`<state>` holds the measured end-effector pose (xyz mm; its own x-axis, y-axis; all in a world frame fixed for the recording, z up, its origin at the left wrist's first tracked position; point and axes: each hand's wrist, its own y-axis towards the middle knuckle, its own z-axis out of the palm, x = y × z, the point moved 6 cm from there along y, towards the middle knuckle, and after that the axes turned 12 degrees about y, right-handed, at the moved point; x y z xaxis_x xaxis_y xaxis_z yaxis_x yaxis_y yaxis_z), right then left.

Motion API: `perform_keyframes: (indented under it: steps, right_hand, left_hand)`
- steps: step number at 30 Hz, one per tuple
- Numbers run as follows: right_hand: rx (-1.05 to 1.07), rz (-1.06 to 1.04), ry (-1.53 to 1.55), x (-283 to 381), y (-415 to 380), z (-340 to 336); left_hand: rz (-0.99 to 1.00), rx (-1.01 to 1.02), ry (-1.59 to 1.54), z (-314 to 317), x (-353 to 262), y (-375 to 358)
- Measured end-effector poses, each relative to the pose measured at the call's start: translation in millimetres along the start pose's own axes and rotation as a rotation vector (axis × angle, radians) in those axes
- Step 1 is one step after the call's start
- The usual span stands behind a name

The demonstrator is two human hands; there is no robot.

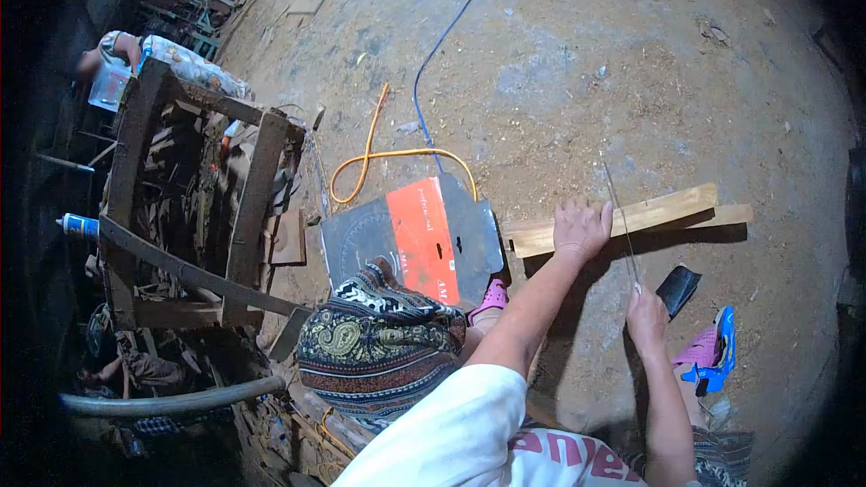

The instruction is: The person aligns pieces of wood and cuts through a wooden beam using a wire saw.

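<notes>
Gripped in my right hand [647, 317] is the near end of a thin-bladed handsaw [622, 221], seen almost edge-on. Its blade lies across a pale wooden plank [672, 208], to the right of my left hand. My left hand [582, 227] presses down on the plank, fingers over its far edge. A second pale strip of wood [732, 215] shows under or behind the plank at the right. The saw's handle is mostly hidden by my right hand. Close to that hand, a black curved piece [678, 290] lies on the ground.
A black and orange flat case [419, 234] lies left of the plank, with an orange cable [406, 152] and blue cord [442, 63] beyond it. A wooden frame [253, 203] stands left. A blue object [723, 352] sits by a pink clog [699, 352]. Another person [185, 63] is far left.
</notes>
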<state>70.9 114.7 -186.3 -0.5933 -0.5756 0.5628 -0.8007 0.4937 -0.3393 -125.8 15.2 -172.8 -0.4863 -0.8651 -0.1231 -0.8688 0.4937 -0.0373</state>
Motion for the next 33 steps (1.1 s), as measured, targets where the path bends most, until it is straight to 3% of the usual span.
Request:
perform_keyframes:
  steps: [6,12,16,19,22,24,27,30,33]
  right_hand:
    - [-0.115,-0.054,0.053,36.1,60.4,13.0]
    - [-0.022,-0.041,0.030,-10.1,0.7,7.8]
    - [-0.086,-0.014,0.012,-13.9,3.0,25.0]
    - [-0.019,0.084,-0.003,-16.3,4.2,41.0]
    - [0.006,0.107,0.057,-4.7,-5.2,15.8]
    - [-0.219,-0.087,0.105,9.8,-12.4,-7.4]
    - [-0.238,-0.264,0.124,3.2,-16.5,-2.9]
    - [-0.227,-0.190,0.009,-42.2,4.4,39.7]
    - [-0.225,-0.205,0.014,10.2,30.1,19.3]
  left_hand:
    - [-0.019,-0.018,0.027,-2.6,0.4,-0.7]
    - [-0.017,-0.020,0.036,-0.7,0.8,0.2]
    - [-0.044,0.048,0.027,7.3,-0.3,3.3]
    - [-0.042,0.105,0.019,4.2,0.1,2.1]
    - [-0.038,0.022,0.003,6.4,0.3,1.7]
    - [-0.034,-0.013,0.015,5.7,0.0,1.6]
    - [-0.041,-0.020,0.034,-1.7,-0.9,0.5]
    - [-0.047,-0.021,0.024,0.6,0.2,-0.8]
    - [-0.035,0.014,-0.028,1.0,-0.6,-1.3]
